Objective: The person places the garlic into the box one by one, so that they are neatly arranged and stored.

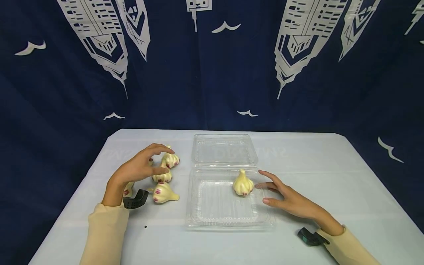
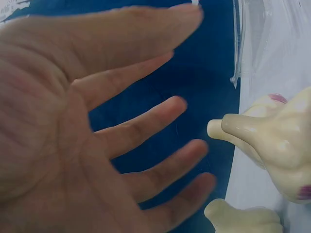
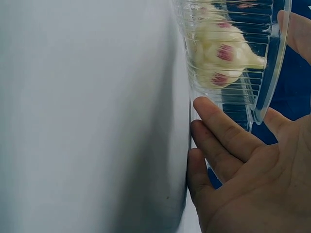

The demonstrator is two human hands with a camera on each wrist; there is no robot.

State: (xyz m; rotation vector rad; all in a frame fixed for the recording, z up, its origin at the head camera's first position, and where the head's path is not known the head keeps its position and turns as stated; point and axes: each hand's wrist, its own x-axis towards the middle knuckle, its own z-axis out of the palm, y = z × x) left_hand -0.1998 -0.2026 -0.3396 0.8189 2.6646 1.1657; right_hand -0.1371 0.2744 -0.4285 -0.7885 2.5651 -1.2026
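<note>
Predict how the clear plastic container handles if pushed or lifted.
The clear plastic container probably flexes, given its thin ribbed walls. Those also suggest it is light and slides easily. Lifted, it may tip toward the garlic bulb, right of its centre.

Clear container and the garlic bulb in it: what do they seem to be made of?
Clear container: thin, glossy plastic, most likely; the table shows through it and its ribbed walls catch highlights.
Garlic bulb: perhaps molded plastic or foam, with a smooth finish; its even cream surface and painted-looking purple patches suggest an imitation, though the pictures don't rule out real garlic.
</note>
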